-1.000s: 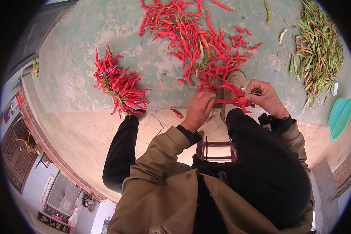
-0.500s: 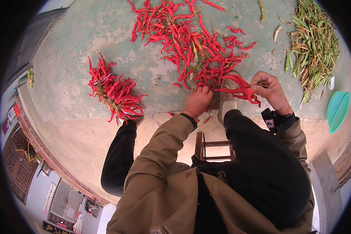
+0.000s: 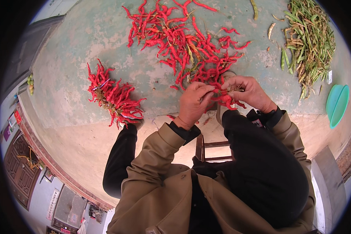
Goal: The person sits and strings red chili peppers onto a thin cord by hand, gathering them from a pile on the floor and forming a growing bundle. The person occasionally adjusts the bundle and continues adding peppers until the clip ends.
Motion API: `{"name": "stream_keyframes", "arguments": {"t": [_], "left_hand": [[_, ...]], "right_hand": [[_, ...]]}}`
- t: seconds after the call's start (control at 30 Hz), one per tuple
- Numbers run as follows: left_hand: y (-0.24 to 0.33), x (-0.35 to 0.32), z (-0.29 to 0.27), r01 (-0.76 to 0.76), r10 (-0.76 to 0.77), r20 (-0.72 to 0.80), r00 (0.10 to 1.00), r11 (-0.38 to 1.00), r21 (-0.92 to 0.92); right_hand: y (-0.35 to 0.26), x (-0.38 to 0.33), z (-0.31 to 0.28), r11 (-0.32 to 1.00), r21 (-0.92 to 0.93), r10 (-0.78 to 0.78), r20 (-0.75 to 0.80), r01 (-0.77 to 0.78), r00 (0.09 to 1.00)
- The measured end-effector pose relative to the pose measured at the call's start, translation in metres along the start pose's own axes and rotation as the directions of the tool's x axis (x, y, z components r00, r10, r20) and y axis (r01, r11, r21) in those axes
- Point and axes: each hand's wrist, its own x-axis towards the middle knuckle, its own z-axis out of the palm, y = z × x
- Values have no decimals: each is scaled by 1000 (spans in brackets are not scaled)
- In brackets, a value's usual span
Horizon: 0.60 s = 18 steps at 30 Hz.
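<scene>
Red chili peppers (image 3: 227, 102) hang in a small bunch between my hands, just above my right shoe. My right hand (image 3: 250, 93) pinches the bunch by its stems, thumb against fingertips. From the left, my left hand (image 3: 195, 102) meets the bunch with thumb and forefinger closed together; a pepper or its stem seems to be in that pinch, partly hidden by the fingers. Beyond both hands spreads a loose pile of red chili peppers (image 3: 171, 37). A thick tied cluster of chili peppers (image 3: 119, 95), stems bound together, lies by my left shoe.
Green and dry bean pods (image 3: 314, 43) lie heaped at the far right, with a turquoise basin (image 3: 337, 106) nearer me. A wooden stool (image 3: 214, 150) shows under my legs. The grey-green slab (image 3: 74, 78) ends in an edge before my feet.
My left hand has lifted from the pile's near edge to the bunch. My right hand has brought the bunch slightly left, and the two hands now nearly meet.
</scene>
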Motion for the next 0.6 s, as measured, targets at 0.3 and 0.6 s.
{"name": "stream_keyframes", "arguments": {"t": [0.3,0.6], "left_hand": [[1,2,-5,-134,130,93,987,990,37],[-93,-76,11,-628,125,774,621,670,396]], "right_hand": [[0,-3,3,998,-47,51,4,-51,999],[-3,-13,-20,997,-80,-3,-161,-10,987]]}}
